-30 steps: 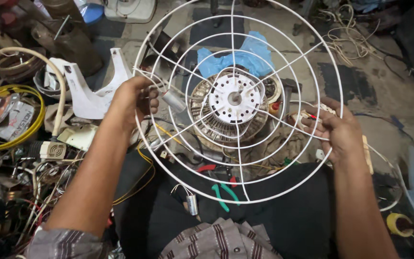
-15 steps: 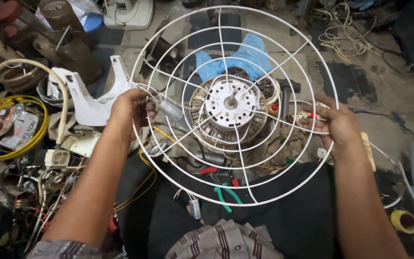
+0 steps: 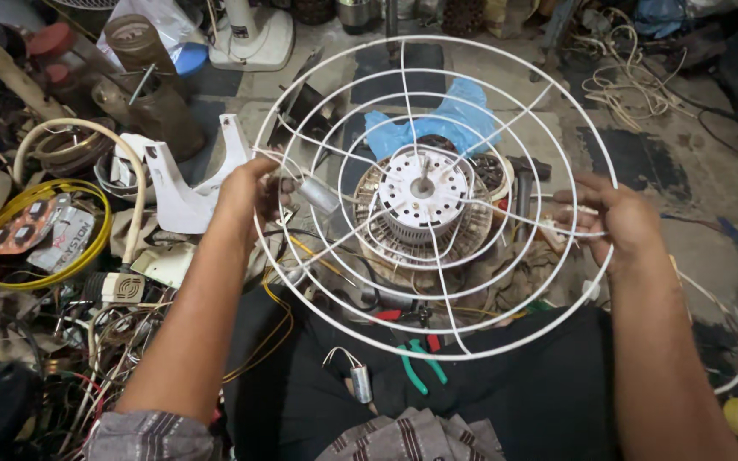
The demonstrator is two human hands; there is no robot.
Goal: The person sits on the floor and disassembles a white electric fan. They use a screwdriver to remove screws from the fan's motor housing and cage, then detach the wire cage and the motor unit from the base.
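Note:
I hold a round white wire fan guard (image 3: 403, 60) level in front of me, over a fan motor (image 3: 424, 201) with a white ribbed hub. My left hand (image 3: 245, 192) grips the guard's left rim. My right hand (image 3: 612, 218) grips its right rim. The motor's shaft shows through the centre ring of the guard. A grey cylindrical capacitor (image 3: 318, 195) hangs on wires just right of my left hand.
Green-handled pliers (image 3: 416, 363) and another small capacitor (image 3: 359, 382) lie on the dark cloth over my lap. A white plastic fan part (image 3: 177, 188), a yellow hose coil (image 3: 40, 230), tangled wires and scrap crowd the left. A blue cloth (image 3: 454, 119) lies behind the motor.
The guard has stayed over the motor with both hands on its rim. The view has shifted slightly, so the guard now sits a little higher and further right.

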